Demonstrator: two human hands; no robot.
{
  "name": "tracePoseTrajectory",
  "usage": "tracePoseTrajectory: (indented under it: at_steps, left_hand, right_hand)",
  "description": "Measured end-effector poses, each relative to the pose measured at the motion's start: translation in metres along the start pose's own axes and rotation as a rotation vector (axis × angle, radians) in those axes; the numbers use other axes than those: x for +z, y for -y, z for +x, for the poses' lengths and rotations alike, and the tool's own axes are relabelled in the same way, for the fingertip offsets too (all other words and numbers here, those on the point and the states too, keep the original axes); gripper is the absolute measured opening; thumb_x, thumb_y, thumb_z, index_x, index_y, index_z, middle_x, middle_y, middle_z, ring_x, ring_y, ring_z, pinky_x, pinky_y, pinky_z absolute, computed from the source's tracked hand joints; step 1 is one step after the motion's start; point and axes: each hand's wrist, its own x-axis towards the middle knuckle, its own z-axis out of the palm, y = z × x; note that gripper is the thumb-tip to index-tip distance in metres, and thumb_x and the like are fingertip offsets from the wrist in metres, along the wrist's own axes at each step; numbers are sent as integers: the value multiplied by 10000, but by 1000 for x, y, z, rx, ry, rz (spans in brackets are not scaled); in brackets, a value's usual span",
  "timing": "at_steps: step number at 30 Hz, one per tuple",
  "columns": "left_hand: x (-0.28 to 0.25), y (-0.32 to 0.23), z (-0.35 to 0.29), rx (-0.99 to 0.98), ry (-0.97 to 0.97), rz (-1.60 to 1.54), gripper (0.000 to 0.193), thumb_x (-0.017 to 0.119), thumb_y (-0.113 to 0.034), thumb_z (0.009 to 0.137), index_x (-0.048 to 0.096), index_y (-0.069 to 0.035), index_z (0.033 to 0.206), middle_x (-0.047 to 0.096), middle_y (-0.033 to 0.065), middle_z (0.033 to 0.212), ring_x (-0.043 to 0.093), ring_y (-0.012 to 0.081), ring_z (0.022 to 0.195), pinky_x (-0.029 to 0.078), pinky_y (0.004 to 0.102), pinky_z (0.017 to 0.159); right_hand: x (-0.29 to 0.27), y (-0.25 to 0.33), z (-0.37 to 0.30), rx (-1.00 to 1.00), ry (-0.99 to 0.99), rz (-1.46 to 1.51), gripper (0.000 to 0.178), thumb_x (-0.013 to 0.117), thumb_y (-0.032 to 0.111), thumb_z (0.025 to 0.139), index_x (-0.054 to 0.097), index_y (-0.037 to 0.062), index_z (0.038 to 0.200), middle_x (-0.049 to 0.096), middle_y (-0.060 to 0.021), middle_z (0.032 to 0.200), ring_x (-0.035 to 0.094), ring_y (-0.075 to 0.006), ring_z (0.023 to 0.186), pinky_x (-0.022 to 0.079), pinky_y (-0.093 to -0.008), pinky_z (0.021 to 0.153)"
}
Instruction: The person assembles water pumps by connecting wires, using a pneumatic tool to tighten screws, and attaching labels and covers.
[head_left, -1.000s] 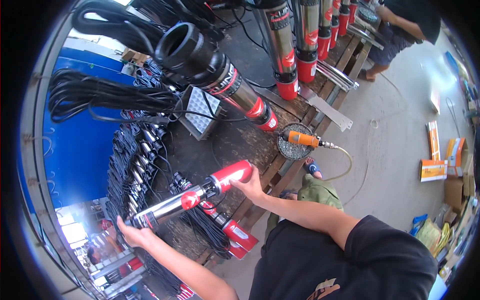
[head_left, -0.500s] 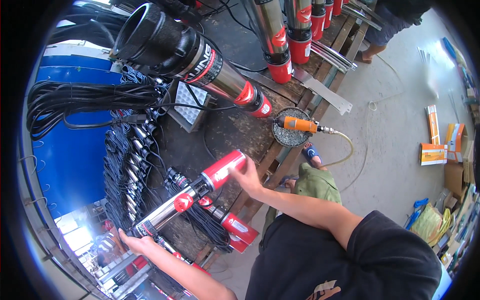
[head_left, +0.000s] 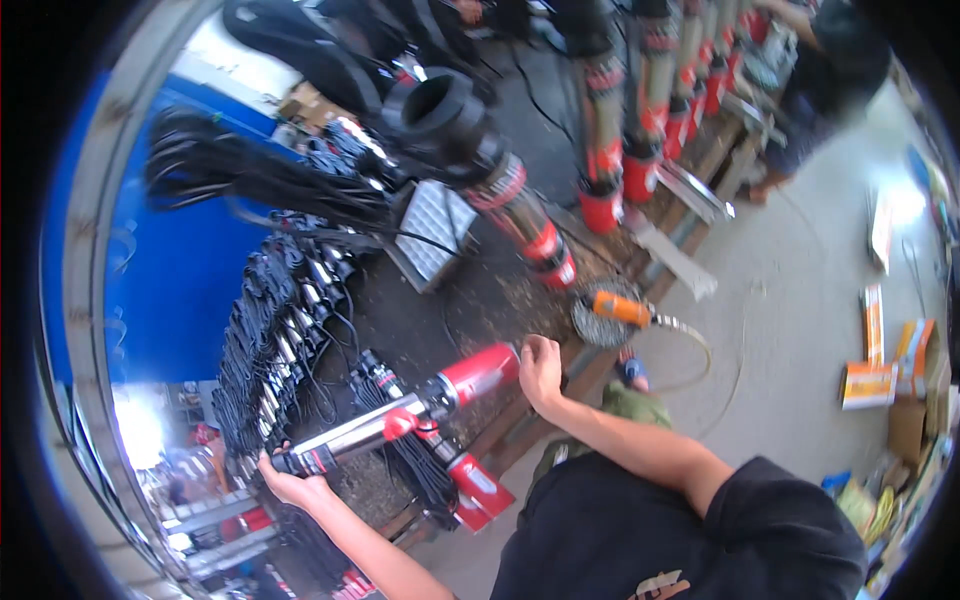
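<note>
Across my front lies a long submersible pump (head_left: 365, 430), a steel tube with a black left end and a red sleeve (head_left: 482, 374) at its right end. My left hand (head_left: 292, 484) is closed around the black end. My right hand (head_left: 540, 372) is at the tip of the red sleeve, its fingers curled against it. Motion smears the picture, so their exact contact is hard to see. Beneath the held pump, another pump (head_left: 425, 432) with coiled black cable and a red end lies on the dark worktable (head_left: 400, 330).
A large pump (head_left: 510, 205) with a wide black mouth stands beyond, next to a white gridded tray (head_left: 432, 235). Several red-based pumps (head_left: 600, 150) stand farther back. An orange air tool (head_left: 620, 308) rests on a round bowl (head_left: 597, 330). Another person (head_left: 825, 85) is at the far right.
The view has shifted, and the held pump now lies more level. My right hand has slid from the side of the red sleeve to its tip. My left hand keeps its hold.
</note>
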Motion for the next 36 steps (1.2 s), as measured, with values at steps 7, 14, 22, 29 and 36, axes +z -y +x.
tracePoseTrajectory:
  at_steps: [7, 14, 22, 29, 36]
  left_hand:
    - [17, -58, -137, 280, 231, -122, 206, 605, -138, 856, 569, -20, 1020, 611, 114, 817, 589, 211, 726, 541, 395, 802]
    - [32, -95, -220, 599, 986, -144, 367, 784, -118, 670, 581, -3, 952, 682, 118, 767, 684, 243, 680, 587, 420, 738]
    - [-36, -113, -184, 476, 1452, -318, 333, 790, -81, 600, 636, -42, 892, 684, 128, 794, 686, 281, 703, 550, 443, 763]
    - [-31, -111, -189, 520, 1572, -329, 321, 802, -129, 668, 653, -33, 936, 688, 117, 832, 690, 276, 726, 546, 427, 791]
    - [-34, -111, -212, 503, 1501, -275, 292, 796, -167, 686, 661, -32, 907, 685, 123, 852, 696, 290, 766, 551, 433, 829]
  right_hand:
    - [29, 313, 30, -1062, -125, 60, 827, 818, 160, 765, 373, -85, 1418, 520, -256, 1358, 518, -423, 1242, 381, -499, 1080]
    - [94, 406, 116, -919, 31, -72, 848, 849, 225, 659, 449, -49, 1354, 688, -263, 1044, 679, -446, 974, 541, -476, 879]
    - [-22, 462, 12, -1145, 666, -138, 634, 752, 89, 618, 521, -31, 1196, 670, -215, 928, 695, -323, 876, 524, -394, 833]
    - [67, 331, 55, -681, 1422, -628, 657, 730, 47, 555, 607, -20, 1197, 679, -168, 918, 676, -294, 936, 529, -391, 834]
    - [178, 103, 148, 469, 856, -352, 452, 715, 322, 861, 580, 24, 1173, 672, -169, 1016, 696, -300, 855, 591, -379, 664]
